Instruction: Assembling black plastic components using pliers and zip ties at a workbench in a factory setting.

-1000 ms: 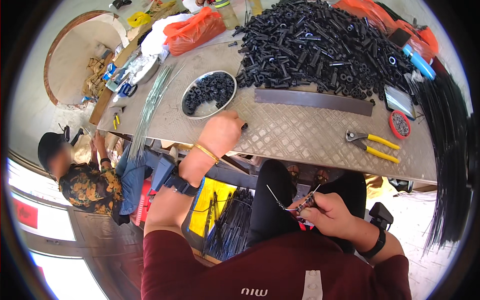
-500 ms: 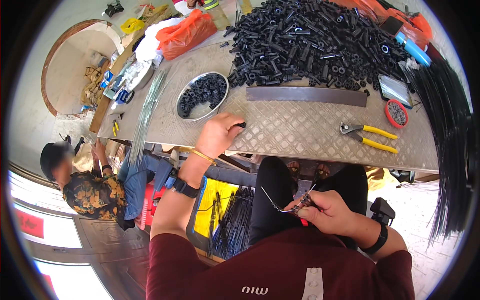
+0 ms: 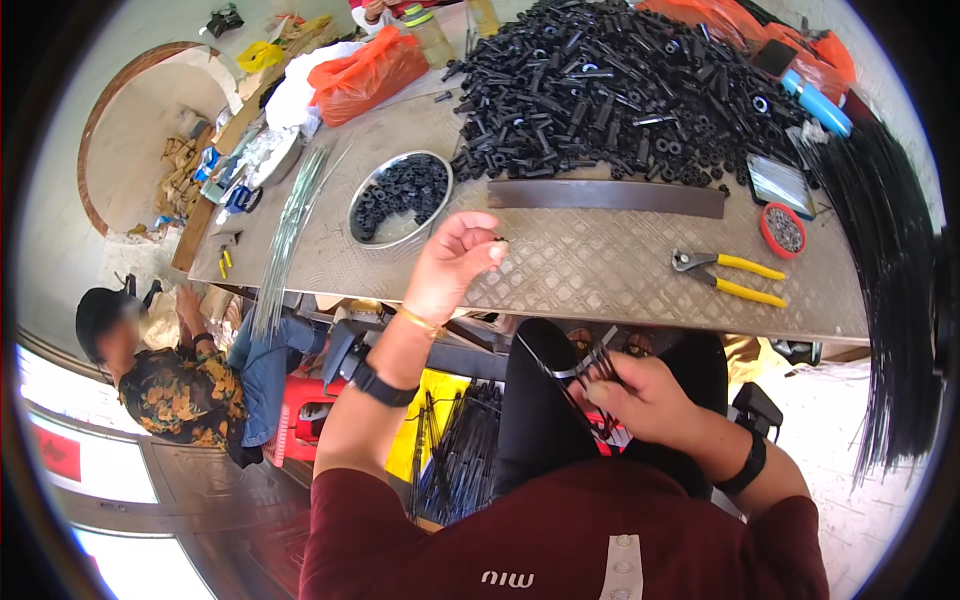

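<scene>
My left hand (image 3: pixel 452 268) is raised just over the near edge of the table (image 3: pixel 590 270), its thumb and forefinger pinched on a small black piece (image 3: pixel 503 240) that the fingertips mostly hide. Over my lap, my right hand (image 3: pixel 648 396) is closed round thin wires (image 3: pixel 540 358) strung with dark pieces, their free ends pointing up and left. Motion blurs these strands. Left of my left hand stands a round metal bowl (image 3: pixel 402 226) of small black rings. Behind it rises a large heap of black tubular parts (image 3: pixel 600 100).
A flat dark bar (image 3: pixel 605 198) fronts the heap. Yellow-handled pincers (image 3: pixel 745 290) and a red dish (image 3: pixel 768 241) lie right. Pale wires (image 3: pixel 288 235) overhang the table's left; black wires (image 3: pixel 890 300) hang right. Dark strands (image 3: pixel 465 450) lie below. A person (image 3: pixel 190 385) sits left.
My left hand has turned and lifted from the tabletop with the black piece, moving slightly right. The wires in my right hand have swung upward and now point more steeply.
</scene>
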The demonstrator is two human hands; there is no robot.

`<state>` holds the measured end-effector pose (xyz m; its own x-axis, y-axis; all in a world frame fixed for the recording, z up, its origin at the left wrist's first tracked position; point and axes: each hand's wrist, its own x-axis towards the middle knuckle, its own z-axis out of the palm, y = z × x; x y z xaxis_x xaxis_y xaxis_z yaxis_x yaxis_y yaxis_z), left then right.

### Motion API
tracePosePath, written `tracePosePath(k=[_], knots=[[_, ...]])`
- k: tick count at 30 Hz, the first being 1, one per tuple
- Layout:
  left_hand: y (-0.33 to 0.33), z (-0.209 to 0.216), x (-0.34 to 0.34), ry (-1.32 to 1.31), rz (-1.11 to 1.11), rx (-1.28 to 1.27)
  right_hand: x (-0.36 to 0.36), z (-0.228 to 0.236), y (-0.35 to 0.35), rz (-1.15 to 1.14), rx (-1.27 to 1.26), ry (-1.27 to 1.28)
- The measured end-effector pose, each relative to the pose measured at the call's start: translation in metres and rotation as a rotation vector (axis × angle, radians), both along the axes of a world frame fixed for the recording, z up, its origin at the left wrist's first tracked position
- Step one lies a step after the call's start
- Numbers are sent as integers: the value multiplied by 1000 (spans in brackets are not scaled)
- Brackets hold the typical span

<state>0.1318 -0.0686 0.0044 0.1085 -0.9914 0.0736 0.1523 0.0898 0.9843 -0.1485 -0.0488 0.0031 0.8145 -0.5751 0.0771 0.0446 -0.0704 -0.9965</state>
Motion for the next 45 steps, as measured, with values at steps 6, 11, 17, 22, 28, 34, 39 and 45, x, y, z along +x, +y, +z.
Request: tracePosePath(k=[6,11,17,22,28,34,39,45], knots=[[29,31,-32,328,-224,94,21,-9,-17,10,222,-21],[30,41,-48,326,-315,87,26,-13,-20,-16,224,-33],[32,43,-56,329,-256,141,22,-11,-21,-46,183,-28],[36,48,-62,302,-234,125,20,-9,-18,-102,179,-5],[47,55,-63,224,-250,81,16,-7,-13,-154,110,-60],[52,56,-68,-7,-277,-98,14,-5,-12,-22,243,-87],[58,66,-73,20,-371,-66,12,-5,-10,105,355,-120],[62,67,-78,-46,-292,-99,13,-8,1,35,427,-258]])
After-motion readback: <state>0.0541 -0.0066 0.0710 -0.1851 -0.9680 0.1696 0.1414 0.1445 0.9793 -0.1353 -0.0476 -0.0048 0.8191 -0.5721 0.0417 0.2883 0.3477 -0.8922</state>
